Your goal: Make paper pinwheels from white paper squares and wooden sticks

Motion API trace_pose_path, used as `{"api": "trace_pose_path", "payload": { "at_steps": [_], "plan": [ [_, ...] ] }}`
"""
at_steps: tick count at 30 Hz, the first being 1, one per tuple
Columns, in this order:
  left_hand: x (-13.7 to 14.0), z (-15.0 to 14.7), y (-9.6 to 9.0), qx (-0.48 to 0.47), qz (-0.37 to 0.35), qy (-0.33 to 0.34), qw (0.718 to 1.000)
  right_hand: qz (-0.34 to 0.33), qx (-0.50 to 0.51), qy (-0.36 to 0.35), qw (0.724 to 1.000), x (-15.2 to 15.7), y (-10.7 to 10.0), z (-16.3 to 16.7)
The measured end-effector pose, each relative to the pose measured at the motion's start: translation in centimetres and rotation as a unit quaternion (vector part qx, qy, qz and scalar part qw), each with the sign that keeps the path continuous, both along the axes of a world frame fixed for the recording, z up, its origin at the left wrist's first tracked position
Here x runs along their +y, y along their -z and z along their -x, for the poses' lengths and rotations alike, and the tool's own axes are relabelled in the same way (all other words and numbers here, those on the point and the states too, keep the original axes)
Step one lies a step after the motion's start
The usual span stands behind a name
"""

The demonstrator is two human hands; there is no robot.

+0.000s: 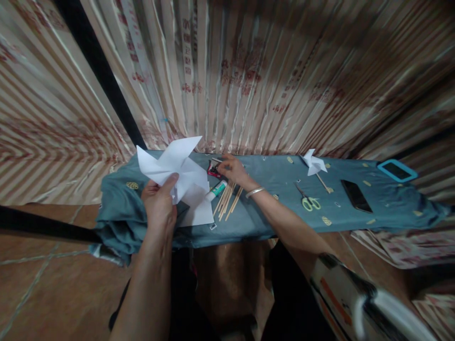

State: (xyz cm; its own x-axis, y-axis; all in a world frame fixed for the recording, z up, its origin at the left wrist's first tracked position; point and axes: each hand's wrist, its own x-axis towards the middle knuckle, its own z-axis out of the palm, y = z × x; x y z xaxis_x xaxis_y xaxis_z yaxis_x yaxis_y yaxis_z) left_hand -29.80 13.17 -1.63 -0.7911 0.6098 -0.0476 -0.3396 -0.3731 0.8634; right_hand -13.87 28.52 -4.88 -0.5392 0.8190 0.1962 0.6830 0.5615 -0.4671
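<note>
My left hand (159, 201) holds up a white paper pinwheel (177, 163), thumb pressed on its middle where the folded tips meet. My right hand (232, 169) is over a small red packet (213, 169) with dark little pieces in it. Its fingers are curled together at the packet, and whatever they pinch is too small to make out. Just below lie a green and white glue stick (216, 190) and several thin wooden sticks (227, 201). White paper sheets (199, 210) rest under the pinwheel.
On the blue-green cloth (256, 222) to the right are green-handled scissors (309, 202), a smaller finished pinwheel (314, 163) on a stick, a dark phone (356, 195) and a blue-framed device (397, 170). A striped curtain (249, 94) hangs behind the table.
</note>
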Motion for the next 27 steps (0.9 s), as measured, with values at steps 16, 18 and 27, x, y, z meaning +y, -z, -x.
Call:
{"api": "trace_pose_path", "payload": {
  "at_steps": [16, 18, 27],
  "plan": [
    [2.0, -8.4, 2.1, 0.039, 0.051, 0.162, 0.985, -0.071, -0.085, 0.095, 0.989, -8.5, 2.5, -18.8],
    [2.7, -9.3, 2.3, 0.05, 0.053, 0.17, 0.983, -0.081, -0.098, 0.077, 0.989, -8.0, 2.5, -19.1],
    [4.8, -12.0, 2.3, 0.06, 0.082, 0.167, 0.981, -0.056, 0.037, 0.15, 0.986, -7.8, 4.1, -20.9]
  ]
}}
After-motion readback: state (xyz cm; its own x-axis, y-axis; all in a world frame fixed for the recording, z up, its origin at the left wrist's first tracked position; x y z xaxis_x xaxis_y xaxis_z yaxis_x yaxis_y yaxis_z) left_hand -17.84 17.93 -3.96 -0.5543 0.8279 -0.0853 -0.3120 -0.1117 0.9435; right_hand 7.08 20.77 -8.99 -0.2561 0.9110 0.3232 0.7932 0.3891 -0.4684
